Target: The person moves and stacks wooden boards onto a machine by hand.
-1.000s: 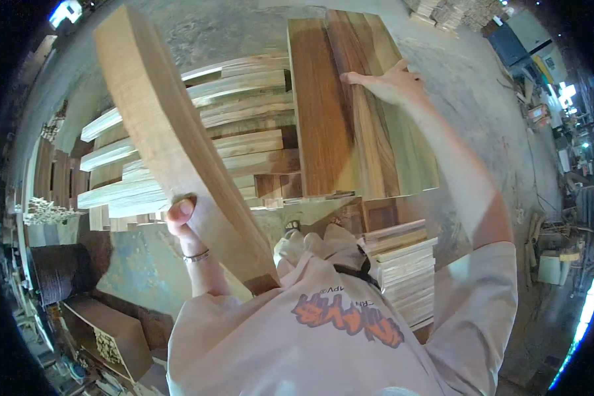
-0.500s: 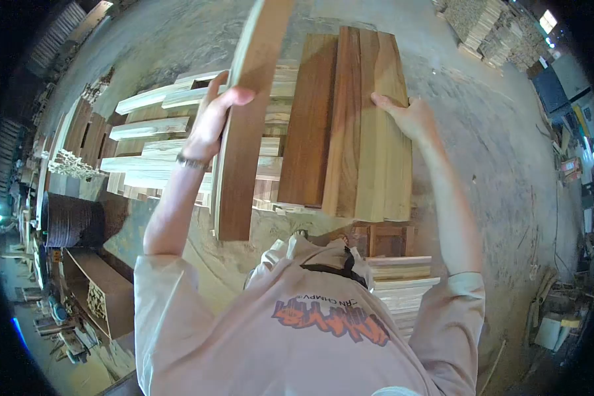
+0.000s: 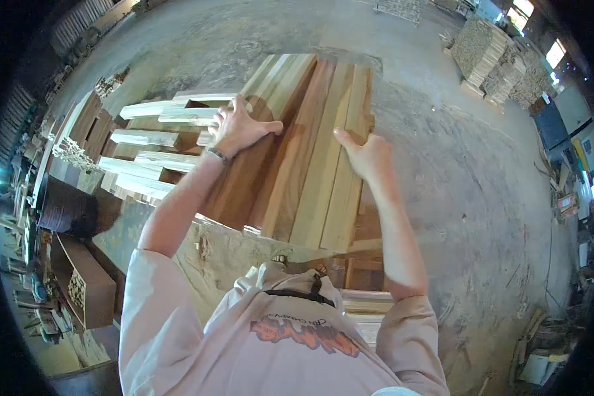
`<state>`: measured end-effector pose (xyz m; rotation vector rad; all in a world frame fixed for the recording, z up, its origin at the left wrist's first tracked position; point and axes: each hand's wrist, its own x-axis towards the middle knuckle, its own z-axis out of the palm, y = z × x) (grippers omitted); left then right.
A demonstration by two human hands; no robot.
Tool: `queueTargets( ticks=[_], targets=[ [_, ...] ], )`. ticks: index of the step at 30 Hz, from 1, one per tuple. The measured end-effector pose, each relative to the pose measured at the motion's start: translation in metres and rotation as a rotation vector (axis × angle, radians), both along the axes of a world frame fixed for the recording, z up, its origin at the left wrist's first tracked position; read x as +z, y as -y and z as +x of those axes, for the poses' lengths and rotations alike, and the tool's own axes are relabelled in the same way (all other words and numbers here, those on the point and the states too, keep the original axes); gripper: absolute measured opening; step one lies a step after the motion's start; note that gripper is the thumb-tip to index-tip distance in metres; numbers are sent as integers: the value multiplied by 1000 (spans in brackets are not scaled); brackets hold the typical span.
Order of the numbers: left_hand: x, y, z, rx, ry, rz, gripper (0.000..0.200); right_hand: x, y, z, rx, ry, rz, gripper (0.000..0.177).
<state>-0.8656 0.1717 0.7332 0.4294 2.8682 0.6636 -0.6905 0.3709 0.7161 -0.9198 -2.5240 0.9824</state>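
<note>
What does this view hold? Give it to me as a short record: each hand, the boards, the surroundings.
Left hand: fingers spread over the brown board, band on wrist
Right hand: at the right side of the pale boards, thumb on top
Boards: side by side, ends toward the person; brown at left, pale at right
Left of boards: spaced pale timber pieces
Lower left: open box with thin sticks
Upper right: stacked timber on the floor
</note>
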Motion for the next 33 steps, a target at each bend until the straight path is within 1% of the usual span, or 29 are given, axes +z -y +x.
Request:
queueTargets(
  ticks=[2,5,7,9,11,12,13,14,15,16,17,18,20,22,23,24,26,27,29,30,32,33],
  targets=[
    [-3,-1,-1,7,-81,-90,124,-8,-3,-3,2,-27,-10,71],
    [18,-2,12,-27,-30,-102,126,3,1,1,4,-10,-60,69],
    [19,-1,7,-56,-23,-88,127,5,-1,4,29,-13,-79,70],
    [3,2,-11,-269,34,3,119,2,-3,14,55,-11,-95,70],
    [-9,-3,-6,-219,-9,-3,121,-10,-7,22,93,-210,-349,71],
    [-11,-6,4,-178,-41,-23,123,-14,-6,24,97,-208,-341,71],
    [-5,-9,18,-105,-83,-83,119,-20,-2,25,65,-328,-475,69],
    [-6,-8,14,-103,-79,-79,119,-26,1,25,34,-448,-608,68],
    [-9,-8,7,-197,-50,-45,116,-36,1,24,40,-439,-605,68],
    [-11,-6,2,-287,-23,-11,112,-45,1,21,132,-625,-853,67],
    [-13,-4,-2,-278,-19,-9,112,-53,2,20,225,-809,-1106,66],
    [-15,-3,-5,-304,-9,21,108,-49,7,22,233,-800,-1113,66],
    [-20,1,-7,-320,0,46,105,-39,15,27,100,-828,-1293,69],
    [-25,-1,-5,-311,-20,168,94,-44,14,26,128,-820,-1262,71],
    [-29,-1,2,-304,40,366,84,-45,12,25,152,-819,-1225,73],
    [-30,-2,1,-303,45,372,84,-42,12,26,151,-813,-1220,73],
    [-35,2,0,-348,-22,432,73,-39,16,26,67,-826,-1262,76],
    [-36,3,-1,-335,-11,433,73,-40,16,26,66,-808,-1267,76],
    [-35,3,-1,-439,363,809,67,-43,14,32,55,-847,-1296,80],
    [-38,9,5,-423,380,808,67,-44,19,42,45,-827,-1303,80],
    [-42,26,12,-232,676,1193,66,-44,39,68,4,-889,-1175,84],
    [-57,40,11,-298,697,1226,69,-45,56,87,48,-891,-1111,86]
  ],
)
